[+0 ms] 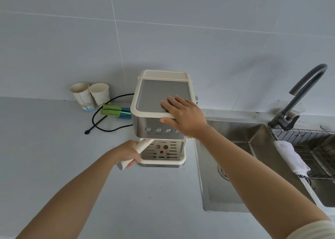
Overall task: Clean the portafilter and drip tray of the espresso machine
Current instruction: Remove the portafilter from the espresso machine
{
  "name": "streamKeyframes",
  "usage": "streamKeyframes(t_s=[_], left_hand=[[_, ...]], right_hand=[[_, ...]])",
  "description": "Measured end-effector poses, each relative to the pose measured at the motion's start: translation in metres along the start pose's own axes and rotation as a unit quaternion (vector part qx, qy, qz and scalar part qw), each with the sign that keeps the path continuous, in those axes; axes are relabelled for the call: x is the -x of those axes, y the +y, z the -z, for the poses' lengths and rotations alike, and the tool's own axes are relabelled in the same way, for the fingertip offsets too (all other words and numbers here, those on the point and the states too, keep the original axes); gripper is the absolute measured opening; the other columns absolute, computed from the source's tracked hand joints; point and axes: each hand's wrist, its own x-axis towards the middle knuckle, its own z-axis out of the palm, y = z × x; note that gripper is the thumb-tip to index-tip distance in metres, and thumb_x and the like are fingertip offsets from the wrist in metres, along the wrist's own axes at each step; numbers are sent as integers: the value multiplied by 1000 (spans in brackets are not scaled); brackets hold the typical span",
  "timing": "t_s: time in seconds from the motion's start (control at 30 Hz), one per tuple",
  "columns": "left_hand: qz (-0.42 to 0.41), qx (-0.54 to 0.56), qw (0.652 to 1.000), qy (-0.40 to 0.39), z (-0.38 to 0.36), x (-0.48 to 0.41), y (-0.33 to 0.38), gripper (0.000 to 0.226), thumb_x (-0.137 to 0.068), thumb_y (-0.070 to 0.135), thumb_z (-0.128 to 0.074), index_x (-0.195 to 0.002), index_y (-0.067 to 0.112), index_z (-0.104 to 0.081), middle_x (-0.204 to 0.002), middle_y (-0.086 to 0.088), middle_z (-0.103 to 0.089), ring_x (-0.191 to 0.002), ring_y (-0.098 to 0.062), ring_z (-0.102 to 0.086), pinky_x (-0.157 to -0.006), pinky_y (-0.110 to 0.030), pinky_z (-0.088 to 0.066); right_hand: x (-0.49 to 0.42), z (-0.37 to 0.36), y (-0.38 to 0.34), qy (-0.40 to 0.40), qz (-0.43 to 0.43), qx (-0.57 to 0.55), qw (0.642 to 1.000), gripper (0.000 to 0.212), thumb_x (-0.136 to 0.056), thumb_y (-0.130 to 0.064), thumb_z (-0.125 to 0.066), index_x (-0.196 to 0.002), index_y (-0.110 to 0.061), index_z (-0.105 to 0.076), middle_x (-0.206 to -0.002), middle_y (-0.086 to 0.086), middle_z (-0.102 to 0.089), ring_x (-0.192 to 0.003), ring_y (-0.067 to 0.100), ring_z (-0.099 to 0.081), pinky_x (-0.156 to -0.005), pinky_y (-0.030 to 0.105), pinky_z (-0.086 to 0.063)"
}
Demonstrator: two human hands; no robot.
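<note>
The espresso machine (159, 93) is apparently steadied on top by the spread right hand (183, 115) while the portafilter (144, 145), below, is gripped by the left hand (126, 152).

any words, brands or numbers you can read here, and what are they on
Nothing here reads clearly.
Espresso machine, base strip: small dark brand mark, too small to read.
Under its buttons: tiny icons, blurred, no words.
Paper cups: blue printed picture, no legible text.
</note>
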Motion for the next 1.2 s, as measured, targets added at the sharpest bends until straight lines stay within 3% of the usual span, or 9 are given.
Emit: streamKeyframes(t_s=[0.1,0.3,0.47,0.57,0.7,1.0,1.2], left_hand=[[-8,-29,999,-23,14,-5,-2,36,-77,0,-61,-109,9,-48,-65,-7,-52,-41,-13,-46,-44,-22,-41],[-21,-99,993,-64,42,-17,-1,30,-78,-1,-61,-101,12,-47,-68,-7,-52,-45,-15,-46,-46,-22,-43],[-30,-138,985,-95,59,-29,-1,29,-78,-1,-63,-95,16,-48,-75,-8,-51,-50,-15,-48,-49,-24,-45],[-39,-146,983,-102,64,-37,-2,26,-78,-2,-63,-87,18,-49,-75,-7,-50,-50,-15,-47,-48,-23,-44],[-40,-158,981,-103,67,-42,-2,33,-78,1,-64,-101,17,-46,-77,-6,-51,-52,-13,-48,-50,-22,-45],[-29,-172,982,-74,58,-52,-12,44,-76,10,-68,-109,21,-41,-83,-4,-51,-59,-12,-52,-54,-24,-45],[-23,-156,985,-69,51,-46,-15,47,-77,4,-63,-118,16,-44,-76,-3,-50,-53,-13,-48,-51,-22,-43]], right_hand=[[0,0,0,18,3,10,1000,54,-83,-52,-36,-107,-15,-68,-103,5,-70,-91,26,-68,-72,33,-56],[0,0,1,32,9,14,999,55,-85,-53,-35,-109,-15,-67,-105,6,-70,-92,26,-67,-73,32,-54],[-1,1,1,15,10,6,1000,72,-92,-58,-11,-113,-15,-64,-109,6,-68,-97,25,-66,-76,33,-53],[0,1,1,16,14,21,1000,73,-93,-57,-9,-113,-15,-65,-109,5,-68,-97,25,-67,-77,32,-54],[-1,2,1,11,14,19,1000,72,-92,-57,-9,-113,-15,-65,-109,5,-68,-98,25,-67,-77,31,-54],[-2,7,-2,-40,-10,-2,999,73,-91,-60,-9,-117,-16,-62,-114,4,-66,-102,25,-64,-80,32,-52],[-2,10,-4,-73,-28,-14,997,69,-90,-61,-17,-118,-16,-61,-115,5,-66,-103,26,-64,-81,33,-52]])
